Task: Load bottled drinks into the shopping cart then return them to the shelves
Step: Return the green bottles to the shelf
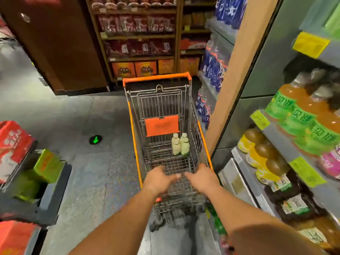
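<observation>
Bottles (180, 146), four of them with pale milky contents and white caps, stood upright in a tight cluster on the wire floor of the shopping cart (195, 115), toward its far end at about twelve o'clock from the person and hard against the cart's right side. An orange plastic flap (161, 125) hung on the wire panel just behind and above them. The cart's orange handle bar (156, 77) lay at the far end, so the person stood at the cart's narrow nose.

Both bare arms reached forward over the near end of the basket. The left hand (159, 178) sat at about eleven o'clock and the right hand (203, 178) at about one o'clock, close together with their fingertips nearly meeting over the wire. Motion blur smeared the fingers, so I cannot tell whether either hand gripped the wire rim or simply hovered with fingers loosely curled; neither held a bottle.

At three o'clock, shelves (279, 142) carried large amber drink bottles with green labels (301, 115) above, and yellow-labelled ones (261, 155) below, with yellow price tags on the shelf edges. At nine o'clock stood red cartons (12, 144) and a green box (47, 165). A green arrow marker (95, 139) showed on the grey floor at about ten o'clock.
</observation>
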{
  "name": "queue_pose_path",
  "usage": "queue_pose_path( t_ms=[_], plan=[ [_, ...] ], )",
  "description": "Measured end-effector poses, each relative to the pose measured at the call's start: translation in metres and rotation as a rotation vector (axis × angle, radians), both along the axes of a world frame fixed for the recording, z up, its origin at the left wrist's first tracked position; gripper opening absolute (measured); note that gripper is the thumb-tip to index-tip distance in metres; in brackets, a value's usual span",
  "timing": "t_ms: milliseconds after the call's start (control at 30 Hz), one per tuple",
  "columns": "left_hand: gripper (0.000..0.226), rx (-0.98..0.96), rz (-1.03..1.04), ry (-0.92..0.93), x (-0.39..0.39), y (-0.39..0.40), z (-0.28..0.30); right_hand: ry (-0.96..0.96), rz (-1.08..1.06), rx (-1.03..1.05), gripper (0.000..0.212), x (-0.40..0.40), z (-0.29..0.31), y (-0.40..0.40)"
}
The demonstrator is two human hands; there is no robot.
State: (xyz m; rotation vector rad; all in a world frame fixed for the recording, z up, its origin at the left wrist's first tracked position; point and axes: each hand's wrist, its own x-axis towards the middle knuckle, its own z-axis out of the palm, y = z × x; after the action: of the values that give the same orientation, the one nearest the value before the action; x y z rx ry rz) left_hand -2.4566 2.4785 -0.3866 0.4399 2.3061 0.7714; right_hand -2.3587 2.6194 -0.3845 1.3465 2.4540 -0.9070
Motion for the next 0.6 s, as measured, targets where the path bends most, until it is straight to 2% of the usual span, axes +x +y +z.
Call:
queue_pose_path(
  t_ms=[200,300,400,433,533,600],
  plan=[
    [0.099,-0.089,-0.099,-0.045,-0.1,0.065,-0.053,-0.03,-0.101,-0.048,0.065,-0.08,-0.051,0.054],
    [0.098,-0.127,-0.152,-0.098,-0.148,0.092,-0.089,-0.028,-0.201,-0.108,0.049,-0.117,-0.086,0.074],
    [0.093,-0.169,-0.145,-0.127,-0.188,0.118,-0.126,-0.12,-0.212,-0.155,0.033,-0.151,-0.124,0.099],
    [0.092,-0.181,-0.129,-0.126,-0.199,0.127,-0.138,-0.136,-0.205,-0.15,0.036,-0.163,-0.138,0.111],
    [0.089,-0.15,-0.111,-0.162,-0.228,0.158,-0.184,-0.123,-0.256,-0.144,0.071,-0.201,-0.181,0.144],
    [0.09,-0.138,-0.098,-0.161,-0.248,0.183,-0.221,-0.092,-0.272,-0.137,0.071,-0.23,-0.221,0.168]
  ],
)
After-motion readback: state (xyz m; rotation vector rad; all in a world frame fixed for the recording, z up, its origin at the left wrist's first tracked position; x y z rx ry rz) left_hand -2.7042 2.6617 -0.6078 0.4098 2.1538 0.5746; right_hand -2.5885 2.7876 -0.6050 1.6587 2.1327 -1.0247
